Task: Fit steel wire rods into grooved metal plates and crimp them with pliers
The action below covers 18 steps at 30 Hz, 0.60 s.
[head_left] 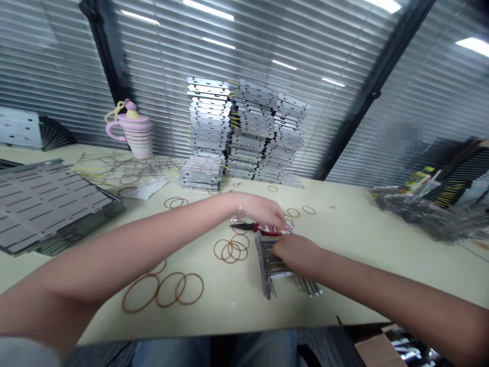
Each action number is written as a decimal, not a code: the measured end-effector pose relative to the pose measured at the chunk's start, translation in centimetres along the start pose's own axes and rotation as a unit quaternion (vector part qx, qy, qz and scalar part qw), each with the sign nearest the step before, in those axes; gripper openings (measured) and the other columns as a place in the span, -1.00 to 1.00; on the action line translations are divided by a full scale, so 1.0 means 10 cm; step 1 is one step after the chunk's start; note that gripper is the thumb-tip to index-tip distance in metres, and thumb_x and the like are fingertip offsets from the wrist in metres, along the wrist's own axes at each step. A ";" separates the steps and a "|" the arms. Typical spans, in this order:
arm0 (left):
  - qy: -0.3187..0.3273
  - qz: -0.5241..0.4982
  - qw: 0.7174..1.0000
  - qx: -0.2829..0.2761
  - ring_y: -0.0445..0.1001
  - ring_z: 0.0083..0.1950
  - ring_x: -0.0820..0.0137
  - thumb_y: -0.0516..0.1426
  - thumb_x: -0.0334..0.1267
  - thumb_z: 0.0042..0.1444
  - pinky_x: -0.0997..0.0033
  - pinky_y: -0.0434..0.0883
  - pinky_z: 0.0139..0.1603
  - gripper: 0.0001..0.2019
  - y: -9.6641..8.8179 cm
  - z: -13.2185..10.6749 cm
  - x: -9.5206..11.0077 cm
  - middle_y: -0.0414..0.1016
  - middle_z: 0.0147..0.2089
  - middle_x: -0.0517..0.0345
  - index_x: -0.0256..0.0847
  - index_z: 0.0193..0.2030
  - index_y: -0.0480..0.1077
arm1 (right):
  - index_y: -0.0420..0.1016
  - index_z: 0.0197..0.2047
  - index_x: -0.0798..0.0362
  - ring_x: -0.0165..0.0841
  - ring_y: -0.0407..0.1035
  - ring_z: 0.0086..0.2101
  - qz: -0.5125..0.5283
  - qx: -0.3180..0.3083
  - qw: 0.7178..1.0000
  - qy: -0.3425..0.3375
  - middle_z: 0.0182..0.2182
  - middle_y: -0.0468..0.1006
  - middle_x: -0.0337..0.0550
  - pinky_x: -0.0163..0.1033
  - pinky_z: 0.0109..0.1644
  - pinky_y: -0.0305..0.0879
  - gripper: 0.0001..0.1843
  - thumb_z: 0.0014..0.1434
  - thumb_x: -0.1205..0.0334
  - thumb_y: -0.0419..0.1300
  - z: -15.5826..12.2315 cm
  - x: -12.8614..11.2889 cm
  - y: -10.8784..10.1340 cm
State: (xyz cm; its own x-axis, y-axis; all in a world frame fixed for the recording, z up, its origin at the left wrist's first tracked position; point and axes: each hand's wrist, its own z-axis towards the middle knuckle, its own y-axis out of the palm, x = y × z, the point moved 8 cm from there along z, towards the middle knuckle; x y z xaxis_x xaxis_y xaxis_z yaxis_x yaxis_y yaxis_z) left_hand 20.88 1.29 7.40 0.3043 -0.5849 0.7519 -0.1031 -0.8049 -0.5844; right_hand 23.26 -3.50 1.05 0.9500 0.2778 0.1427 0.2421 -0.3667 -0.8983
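Note:
My left hand (260,211) reaches across the pale table (344,255) and hangs over red-handled pliers (255,228), its fingertips down at the handle ends. I cannot tell whether it grips them. My right hand (296,253) presses on a small assembly of slotted metal strips (277,267), lying flat just below the pliers, and hides its middle. Several thin brown rubber bands (230,250) lie beside the assembly, and more (162,290) sit under my left forearm.
Tall stacks of slotted metal plates (244,130) stand at the back beside a pink cup (133,130). Loose wires (130,171) and stacked perforated sheets (46,204) lie left. A metal heap (424,216) lies right. A cardboard box (382,349) sits below the table edge.

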 end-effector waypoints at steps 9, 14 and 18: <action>0.074 0.128 0.946 0.289 0.38 -0.05 0.37 -0.06 -0.28 0.28 0.40 0.30 0.01 -0.75 0.30 -1.19 -0.49 0.42 -0.11 0.06 -0.19 -0.06 0.40 | 0.53 -0.45 0.10 -0.32 0.43 -0.44 0.034 0.005 0.999 0.006 -0.45 0.56 -0.09 -0.34 -0.43 0.08 -0.86 -0.04 0.40 0.13 -0.29 0.48 0.24; 0.086 0.189 0.939 0.274 0.32 0.00 0.34 -0.09 -0.33 0.29 0.36 0.28 0.05 -0.76 0.40 -1.20 -0.59 0.37 -0.12 0.03 -0.20 -0.09 0.39 | 0.51 -0.45 0.12 -0.31 0.40 -0.43 0.033 0.006 0.996 0.081 -0.47 0.54 -0.08 -0.32 -0.42 0.07 -0.87 -0.05 0.40 0.12 -0.46 1.25 0.46; 0.108 0.226 0.933 0.258 0.31 -0.03 0.31 -0.09 -0.34 0.28 0.33 0.28 0.03 -0.77 0.49 -1.14 -0.55 0.37 -0.13 0.02 -0.21 -0.13 0.38 | 0.48 -0.39 0.15 -0.35 0.38 -0.39 0.010 -0.005 0.994 0.112 -0.43 0.50 -0.13 -0.29 -0.33 0.21 -0.87 0.11 0.30 0.13 -0.28 1.70 0.48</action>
State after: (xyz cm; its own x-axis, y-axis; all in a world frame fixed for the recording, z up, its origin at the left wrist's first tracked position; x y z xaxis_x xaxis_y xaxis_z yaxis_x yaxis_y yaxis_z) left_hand 7.89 -0.59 3.82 0.1373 -0.9044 0.4040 0.3123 -0.3476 -0.8841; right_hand 41.08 -3.04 0.33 0.9743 0.0655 0.2156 0.2241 -0.3793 -0.8977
